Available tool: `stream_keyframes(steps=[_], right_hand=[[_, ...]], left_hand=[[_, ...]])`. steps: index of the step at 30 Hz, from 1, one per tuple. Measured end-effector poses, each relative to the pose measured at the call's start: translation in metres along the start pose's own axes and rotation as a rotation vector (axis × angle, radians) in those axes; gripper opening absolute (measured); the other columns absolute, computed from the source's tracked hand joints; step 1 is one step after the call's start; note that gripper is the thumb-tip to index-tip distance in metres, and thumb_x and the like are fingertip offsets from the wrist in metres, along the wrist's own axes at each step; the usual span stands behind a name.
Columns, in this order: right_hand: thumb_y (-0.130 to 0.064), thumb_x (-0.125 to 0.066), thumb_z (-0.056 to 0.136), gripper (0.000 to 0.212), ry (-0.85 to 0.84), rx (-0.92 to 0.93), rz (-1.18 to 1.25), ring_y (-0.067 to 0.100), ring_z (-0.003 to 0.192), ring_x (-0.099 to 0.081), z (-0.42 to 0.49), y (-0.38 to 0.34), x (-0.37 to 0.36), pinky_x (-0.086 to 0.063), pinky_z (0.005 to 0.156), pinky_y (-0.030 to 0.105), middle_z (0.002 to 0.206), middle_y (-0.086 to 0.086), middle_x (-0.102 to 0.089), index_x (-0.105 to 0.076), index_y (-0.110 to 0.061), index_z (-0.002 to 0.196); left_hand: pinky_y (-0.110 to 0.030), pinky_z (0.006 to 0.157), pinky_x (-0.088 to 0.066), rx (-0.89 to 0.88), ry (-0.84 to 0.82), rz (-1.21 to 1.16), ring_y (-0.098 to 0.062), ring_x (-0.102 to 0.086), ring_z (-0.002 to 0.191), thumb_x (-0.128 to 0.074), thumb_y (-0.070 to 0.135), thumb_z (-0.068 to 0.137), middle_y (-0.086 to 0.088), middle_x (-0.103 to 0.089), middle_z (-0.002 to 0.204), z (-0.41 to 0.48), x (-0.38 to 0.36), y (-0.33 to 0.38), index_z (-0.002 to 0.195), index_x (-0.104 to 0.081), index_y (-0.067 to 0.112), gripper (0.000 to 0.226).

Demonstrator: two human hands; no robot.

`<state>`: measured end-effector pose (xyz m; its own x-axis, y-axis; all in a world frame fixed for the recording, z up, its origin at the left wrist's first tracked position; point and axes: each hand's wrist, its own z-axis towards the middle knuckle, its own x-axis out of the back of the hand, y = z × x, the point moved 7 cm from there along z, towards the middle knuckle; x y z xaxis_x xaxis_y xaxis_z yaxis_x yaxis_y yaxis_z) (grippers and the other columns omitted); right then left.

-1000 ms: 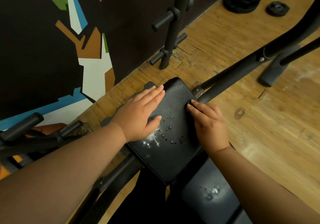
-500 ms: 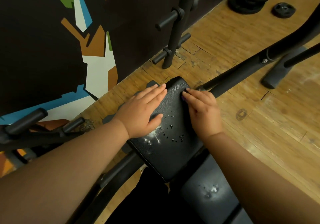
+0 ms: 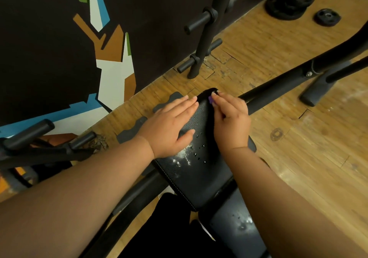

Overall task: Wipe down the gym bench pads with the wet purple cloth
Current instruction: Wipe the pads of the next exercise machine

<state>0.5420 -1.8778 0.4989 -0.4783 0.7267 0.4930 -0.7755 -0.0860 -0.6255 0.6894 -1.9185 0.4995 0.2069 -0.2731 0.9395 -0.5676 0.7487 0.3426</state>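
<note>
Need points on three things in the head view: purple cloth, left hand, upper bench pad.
purple cloth (image 3: 210,99): head view, the small sliver showing near the pad's far end.
left hand (image 3: 171,127): head view, back of the hand.
upper bench pad (image 3: 200,180): head view, bare leather near its stitched edge.

A: Clearance over the black grained-leather bench pad (image 3: 199,178)?

B: Far half occupied. Left hand (image 3: 171,126) lies flat on its left side; right hand (image 3: 231,122) is curled on a scrap of purple cloth (image 3: 210,99) at the far right corner. A narrow strip between them is open, as is the near half.

A: Side access?

B: Right: a black steel frame tube (image 3: 278,86) runs just beside the pad, with bare wooden floor (image 3: 308,168) beyond. Past the far end stands a black pegged upright post (image 3: 205,44).
</note>
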Motion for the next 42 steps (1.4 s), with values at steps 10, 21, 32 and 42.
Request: stream_keyframes(steps=[10, 21, 32, 42], right_hand=[[-0.013, -0.063, 0.089, 0.02, 0.006, -0.244, -0.032, 0.022, 0.105, -0.06, 0.007, 0.007, 0.004, -0.04, 0.098, 0.019, 0.11, 0.008, -0.071, -0.074, -0.008, 0.105], [-0.013, -0.062, 0.089, 0.023, -0.051, -0.248, -0.031, 0.023, 0.108, -0.061, -0.014, -0.02, 0.002, -0.032, 0.1, 0.005, 0.112, 0.008, -0.07, -0.073, -0.007, 0.108], [-0.016, -0.058, 0.092, 0.024, -0.07, -0.012, -0.13, 0.022, 0.1, -0.062, -0.029, -0.05, -0.006, -0.046, 0.094, 0.029, 0.112, 0.01, -0.07, -0.073, -0.006, 0.109], [-0.015, -0.059, 0.091, 0.023, -0.053, -0.043, -0.143, 0.025, 0.101, -0.064, -0.022, -0.047, -0.006, -0.051, 0.091, 0.041, 0.111, 0.009, -0.07, -0.073, -0.006, 0.107]], left_hand=[[-0.027, 0.112, -0.028, 0.016, 0.185, -0.126, -0.025, -0.043, 0.131, -0.036, 0.036, 0.092, -0.01, -0.052, 0.14, -0.012, 0.017, -0.003, 0.138, -0.049, 0.002, 0.059], [-0.002, 0.108, -0.004, 0.03, -0.029, -0.283, -0.005, -0.017, 0.144, -0.03, 0.043, 0.097, 0.009, -0.022, 0.159, -0.046, 0.002, -0.026, 0.153, -0.021, 0.019, 0.062], [-0.005, 0.111, -0.007, -0.017, 0.003, -0.331, -0.006, -0.019, 0.144, -0.025, 0.044, 0.096, 0.005, -0.026, 0.158, -0.046, 0.0, -0.029, 0.153, -0.023, 0.017, 0.063], [-0.011, 0.114, -0.013, 0.002, 0.018, -0.529, 0.0, -0.021, 0.142, -0.028, 0.041, 0.095, 0.01, -0.027, 0.154, -0.047, -0.001, -0.032, 0.151, -0.027, 0.016, 0.062]])
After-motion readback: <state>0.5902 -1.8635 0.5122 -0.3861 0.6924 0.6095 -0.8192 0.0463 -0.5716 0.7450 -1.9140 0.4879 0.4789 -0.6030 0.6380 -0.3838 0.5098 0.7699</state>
